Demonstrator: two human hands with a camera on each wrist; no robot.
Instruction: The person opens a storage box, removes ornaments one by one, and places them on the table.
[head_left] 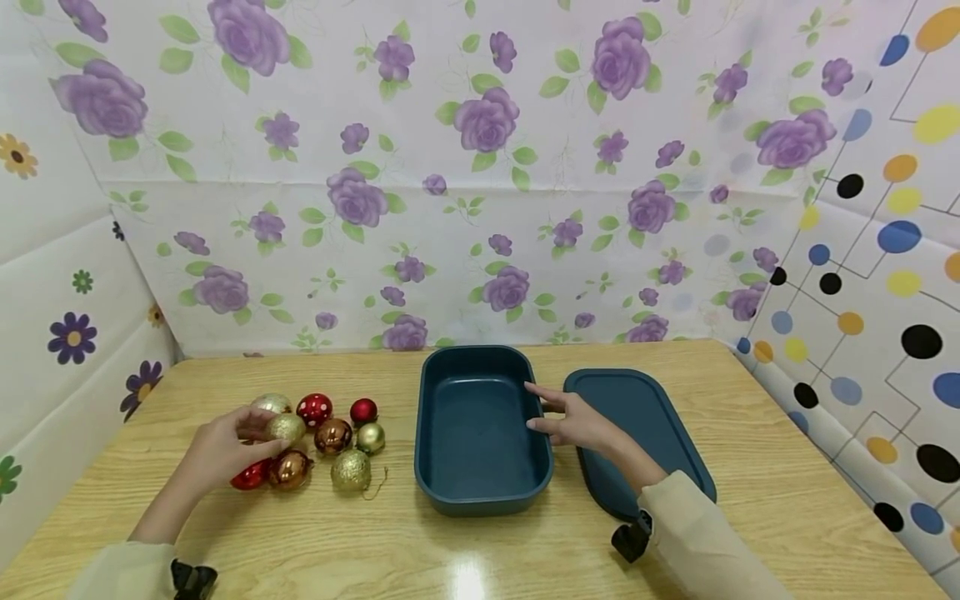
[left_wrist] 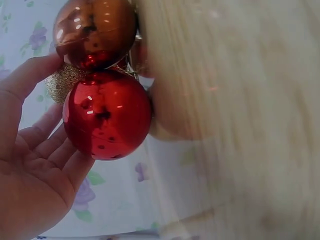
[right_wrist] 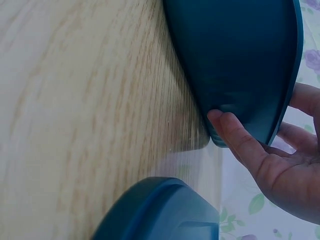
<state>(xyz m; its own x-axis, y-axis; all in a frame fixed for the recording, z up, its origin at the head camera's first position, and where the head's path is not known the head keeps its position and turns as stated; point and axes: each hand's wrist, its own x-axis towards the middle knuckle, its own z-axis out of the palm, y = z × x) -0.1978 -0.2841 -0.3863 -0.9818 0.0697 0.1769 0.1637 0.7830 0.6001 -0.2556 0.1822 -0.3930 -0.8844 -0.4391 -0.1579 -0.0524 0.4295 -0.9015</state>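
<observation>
My left hand (head_left: 228, 450) holds a glittery gold Christmas ball (head_left: 286, 428) between thumb and fingers, at the left of a cluster of ornaments. A shiny red ball (left_wrist: 107, 115) and a copper ball (left_wrist: 95, 32) sit in front of it in the left wrist view, partly covering it. Around it lie a red ball with white dots (head_left: 314, 408), another copper ball (head_left: 333, 437) and a second glittery gold ball (head_left: 351, 472). My right hand (head_left: 573, 419) grips the right wall of a dark blue rectangular box (head_left: 480, 450), some fingertips inside the rim and others against the outer side.
A matching dark blue lid (head_left: 637, 417) lies flat to the right of the box, under my right forearm. A small red ball (head_left: 363, 411) and a smooth light-gold ball (head_left: 371, 437) sit between the cluster and the box. Flowered cloth (head_left: 450, 250) hangs behind the wooden table (head_left: 360, 550).
</observation>
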